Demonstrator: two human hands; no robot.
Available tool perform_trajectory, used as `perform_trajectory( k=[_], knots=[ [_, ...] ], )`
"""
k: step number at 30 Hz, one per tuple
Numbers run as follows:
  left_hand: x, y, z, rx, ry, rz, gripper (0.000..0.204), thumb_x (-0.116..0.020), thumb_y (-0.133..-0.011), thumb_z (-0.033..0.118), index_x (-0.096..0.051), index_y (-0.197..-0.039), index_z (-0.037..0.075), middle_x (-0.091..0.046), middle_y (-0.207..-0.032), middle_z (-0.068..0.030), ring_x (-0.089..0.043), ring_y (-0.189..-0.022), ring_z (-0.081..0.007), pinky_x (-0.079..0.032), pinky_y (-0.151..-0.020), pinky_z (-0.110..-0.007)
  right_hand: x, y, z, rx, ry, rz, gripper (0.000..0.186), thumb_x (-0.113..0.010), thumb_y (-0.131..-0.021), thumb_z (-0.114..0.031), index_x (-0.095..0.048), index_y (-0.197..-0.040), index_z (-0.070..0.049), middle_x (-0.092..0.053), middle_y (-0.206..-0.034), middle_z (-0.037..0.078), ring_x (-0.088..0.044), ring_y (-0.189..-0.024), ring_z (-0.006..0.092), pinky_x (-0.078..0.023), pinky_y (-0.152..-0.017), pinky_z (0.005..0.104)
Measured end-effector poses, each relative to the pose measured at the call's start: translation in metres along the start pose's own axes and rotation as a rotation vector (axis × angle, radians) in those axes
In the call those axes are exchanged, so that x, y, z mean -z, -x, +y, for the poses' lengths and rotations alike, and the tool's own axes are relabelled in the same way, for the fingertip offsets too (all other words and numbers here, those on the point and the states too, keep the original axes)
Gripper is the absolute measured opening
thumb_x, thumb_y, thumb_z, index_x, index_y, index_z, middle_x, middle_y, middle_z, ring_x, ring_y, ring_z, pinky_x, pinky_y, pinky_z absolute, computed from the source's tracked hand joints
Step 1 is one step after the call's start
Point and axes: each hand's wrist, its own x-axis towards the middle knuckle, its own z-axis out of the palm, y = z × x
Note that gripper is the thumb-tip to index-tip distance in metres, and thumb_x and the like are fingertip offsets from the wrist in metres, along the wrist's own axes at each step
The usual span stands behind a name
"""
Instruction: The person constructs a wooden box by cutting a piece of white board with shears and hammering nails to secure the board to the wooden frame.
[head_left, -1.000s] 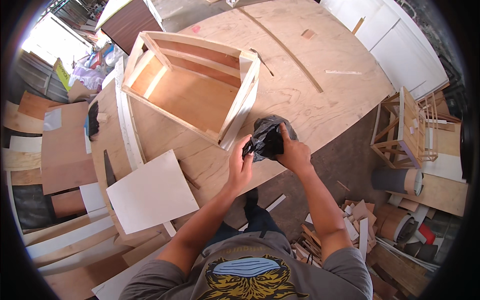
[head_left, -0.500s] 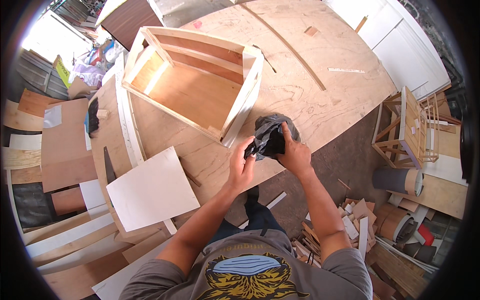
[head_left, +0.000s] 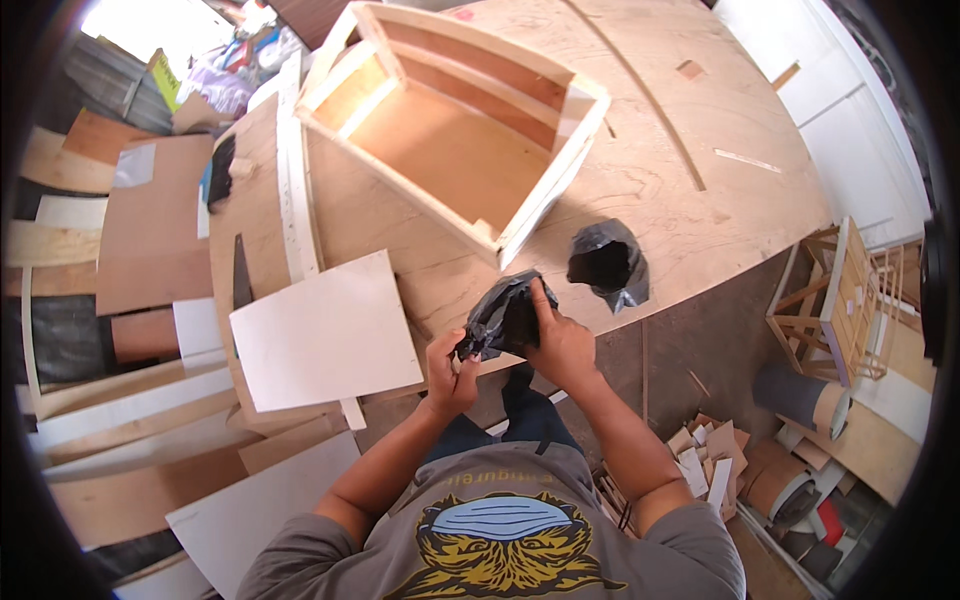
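Observation:
A crumpled black plastic bag is held between my two hands at the near edge of the wooden worktable. My left hand pinches its lower left side. My right hand grips the other side, the index finger stretched along the plastic and some fingers hidden behind it. Just beyond, to the right, a second black plastic bag stands on the table with its dark mouth gaping. Behind both bags lies an open wooden frame box with a plywood bottom.
A white panel lies at the table's left edge, close to a handsaw. A long wood strip crosses the far right part. Offcuts are heaped on the floor at right, below a small wooden frame. Boards are stacked at left.
My hands have moved left and nearer to me with one bag. It has come away from the second bag, which now shows separately on the table. The view has shifted too.

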Motion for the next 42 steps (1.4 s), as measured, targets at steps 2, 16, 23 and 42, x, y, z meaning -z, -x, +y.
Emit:
perform_trajectory(
  k=[2,16,23,42],
  knots=[
    [0.015,0.015,-0.021,0.085,-0.157,-0.009,0.041,-0.059,-0.093,-0.003,-0.047,-0.132,-0.005,-0.055,-0.125,-0.0224,-0.058,-0.111,-0.0291,-0.047,-0.098,-0.037,-0.021,-0.012,-0.012,0.018,0.016,-0.145,0.122,-0.082,-0.071,-0.022,-0.004,-0.165,-0.026,-0.069,-0.109,0.017,-0.071,-0.088,0.0397,-0.057,-0.072,0.0527],
    [0.022,0.013,-0.057,-0.136,-0.735,-0.638,0.025,-0.063,-0.087,0.023,-0.078,-0.107,0.017,-0.067,-0.129,-0.0002,-0.046,-0.138,-0.031,-0.013,-0.123,-0.058,-0.13,-0.037,0.035,0.639,0.17,0.044,0.036,-0.062,-0.087,-0.015,-0.068,-0.122,-0.019,-0.063,-0.099,0.004,-0.068,-0.073,0.0263,-0.054,-0.062,0.0413],
    [0.025,0.013,-0.124,-0.054,-0.883,-0.845,0.035,-0.055,-0.098,0.042,-0.077,-0.105,0.016,-0.067,-0.13,-0.0136,-0.051,-0.132,-0.0361,-0.02,-0.122,-0.053,-0.126,-0.067,0.056,0.59,0.363,-0.142,0.029,-0.062,-0.087,-0.018,-0.075,-0.112,-0.027,-0.062,-0.105,0.002,-0.068,-0.086,0.0252,-0.053,-0.073,0.0417],
    [0.03,-0.002,-0.129,0.086,-0.92,-0.573,0.052,-0.073,-0.084,0.046,-0.071,-0.116,0.005,-0.062,-0.128,-0.02,-0.047,-0.132,-0.0385,-0.021,-0.12,-0.055,-0.096,-0.042,0.06,0.481,0.213,0.429,0.064,-0.08,-0.077,-0.028,-0.06,-0.138,-0.023,-0.055,-0.144,0.009,-0.056,-0.126,0.0353,-0.044,-0.104,0.0547]
  ],
)
